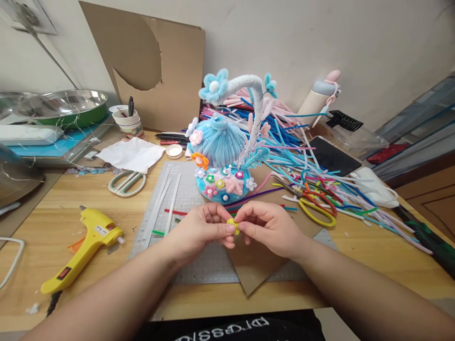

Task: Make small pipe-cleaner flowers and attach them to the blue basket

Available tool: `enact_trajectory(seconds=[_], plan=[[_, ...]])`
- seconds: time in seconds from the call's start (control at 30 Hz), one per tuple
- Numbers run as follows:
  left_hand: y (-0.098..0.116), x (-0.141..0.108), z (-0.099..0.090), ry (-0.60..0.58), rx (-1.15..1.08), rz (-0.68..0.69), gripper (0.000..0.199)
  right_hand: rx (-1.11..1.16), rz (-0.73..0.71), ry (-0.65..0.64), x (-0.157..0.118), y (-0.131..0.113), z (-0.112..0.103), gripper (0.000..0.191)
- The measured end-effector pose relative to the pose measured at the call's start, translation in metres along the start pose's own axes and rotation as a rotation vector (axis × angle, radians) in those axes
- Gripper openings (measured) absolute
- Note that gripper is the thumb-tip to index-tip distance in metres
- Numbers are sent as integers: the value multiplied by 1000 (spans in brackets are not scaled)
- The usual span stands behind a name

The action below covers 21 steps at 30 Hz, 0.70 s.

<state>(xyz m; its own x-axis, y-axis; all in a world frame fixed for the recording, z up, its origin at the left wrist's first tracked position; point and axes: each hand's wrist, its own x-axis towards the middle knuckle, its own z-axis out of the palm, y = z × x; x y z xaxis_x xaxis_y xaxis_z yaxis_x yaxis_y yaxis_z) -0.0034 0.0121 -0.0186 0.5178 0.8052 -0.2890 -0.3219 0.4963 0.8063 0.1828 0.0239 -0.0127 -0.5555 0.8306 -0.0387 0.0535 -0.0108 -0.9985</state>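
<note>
A small yellow fuzzy piece (233, 226) is pinched between the fingertips of both hands, above the front of the cutting mat. My left hand (209, 225) grips its left side with thumb and fingers. On its right side, my right hand (266, 223) holds it the same way. Just behind the hands stands a blue fuzzy craft piece (219, 139) with a domed top, a base dotted with small flowers and a pink star (234, 185). A pale curved stem (256, 113) rises beside the dome and carries a blue flower (214, 86).
A yellow glue gun (88, 248) lies at left, near white-handled scissors (127, 183). Yellow-and-orange-handled scissors (316, 210) and many pipe cleaners (284, 135) spread at right. Brown cardboard (252, 270) rests on the grey mat (202, 272). Paper cups (128, 122) stand at back left.
</note>
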Motion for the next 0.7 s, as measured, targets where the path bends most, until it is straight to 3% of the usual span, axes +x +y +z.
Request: enact_trajectory(seconds=[0.33, 0.53, 0.7], plan=[[1, -1, 3, -20, -46, 15, 27, -27, 19, 62, -2, 0, 9, 8], [-1, 0, 5, 7, -55, 49, 27, -158, -77, 130, -3, 0, 11, 4], [-3, 1, 5, -1, -64, 74, 26, -140, -91, 138, -4, 3, 12, 2]])
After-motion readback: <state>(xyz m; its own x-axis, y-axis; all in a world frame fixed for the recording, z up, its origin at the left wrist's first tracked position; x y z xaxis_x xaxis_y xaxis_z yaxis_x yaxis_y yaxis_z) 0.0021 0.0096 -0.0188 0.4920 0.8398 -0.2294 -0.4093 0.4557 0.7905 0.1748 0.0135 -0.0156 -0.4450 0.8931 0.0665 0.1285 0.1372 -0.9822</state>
